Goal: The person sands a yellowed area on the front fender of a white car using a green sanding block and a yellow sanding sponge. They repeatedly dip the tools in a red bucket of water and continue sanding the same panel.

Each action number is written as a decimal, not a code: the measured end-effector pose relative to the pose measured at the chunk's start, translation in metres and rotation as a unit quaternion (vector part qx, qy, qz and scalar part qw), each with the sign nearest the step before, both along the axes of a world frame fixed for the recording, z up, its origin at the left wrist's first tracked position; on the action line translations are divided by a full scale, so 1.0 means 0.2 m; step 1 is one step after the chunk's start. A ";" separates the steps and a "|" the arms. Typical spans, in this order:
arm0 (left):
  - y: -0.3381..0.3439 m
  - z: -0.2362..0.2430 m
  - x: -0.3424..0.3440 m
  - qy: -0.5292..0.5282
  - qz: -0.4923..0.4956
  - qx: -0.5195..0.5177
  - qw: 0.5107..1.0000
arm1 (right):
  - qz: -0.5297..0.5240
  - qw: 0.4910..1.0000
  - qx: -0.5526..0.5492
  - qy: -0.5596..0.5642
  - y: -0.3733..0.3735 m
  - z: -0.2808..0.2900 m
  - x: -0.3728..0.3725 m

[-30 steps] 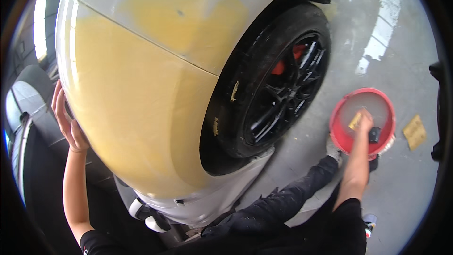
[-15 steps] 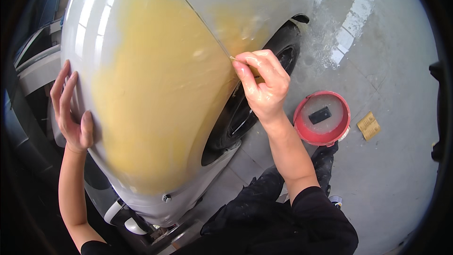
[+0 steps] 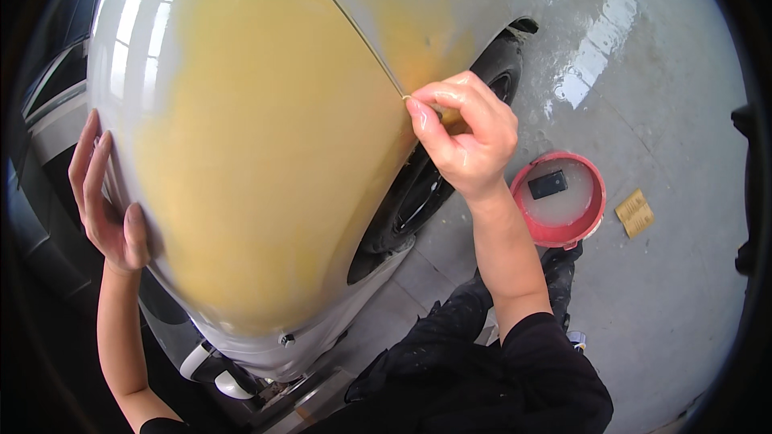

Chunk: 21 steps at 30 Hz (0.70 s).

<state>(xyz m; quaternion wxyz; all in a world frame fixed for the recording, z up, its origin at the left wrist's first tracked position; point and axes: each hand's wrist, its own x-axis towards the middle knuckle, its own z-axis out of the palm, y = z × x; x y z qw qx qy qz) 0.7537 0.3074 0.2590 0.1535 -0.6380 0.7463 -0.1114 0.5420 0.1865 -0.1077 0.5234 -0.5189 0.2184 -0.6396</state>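
A light grey car panel (image 3: 265,153) curves across the left and middle, wet and shiny, with a large dull yellow patch. A narrow seam (image 3: 354,22) runs down it toward the wheel arch. At the seam's lower end, my right hand (image 3: 470,133) is closed in a pinch, its thumb and forefinger on a thin yellow-brown piece that looks like folded sandpaper. Most of that piece is hidden by the fingers, and the hand is wet. My left hand (image 3: 108,201) rests at the panel's left edge, fingers apart and holding nothing.
A black tyre (image 3: 402,201) sits under the arch. On the grey floor, a red bucket (image 3: 563,235) holds cloudy water and a black block (image 3: 548,185). Beside it lies a yellow-brown sandpaper sheet (image 3: 635,214). Wet streaks (image 3: 599,44) shine farther off. My legs are close to the bucket.
My right hand keeps its pinch at the seam's lower end, shifted only slightly. The whole view has moved a little, and the black block has drifted and turned slightly in the bucket.
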 end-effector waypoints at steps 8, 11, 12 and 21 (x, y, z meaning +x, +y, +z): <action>0.01 0.00 -0.02 0.014 0.005 -0.010 1.000 | -0.140 0.988 -0.067 0.009 -0.19 0.29 0.16; 0.01 -0.01 -0.02 0.019 0.009 -0.015 1.000 | -0.144 0.984 -0.097 0.023 -0.40 0.46 0.24; 0.01 -0.01 -0.02 0.025 0.008 -0.021 0.999 | -0.110 0.988 -0.097 0.055 -0.43 0.51 0.23; -0.01 -0.01 -0.05 0.046 0.005 -0.020 0.999 | -0.088 0.980 -0.104 0.144 -0.40 0.68 0.11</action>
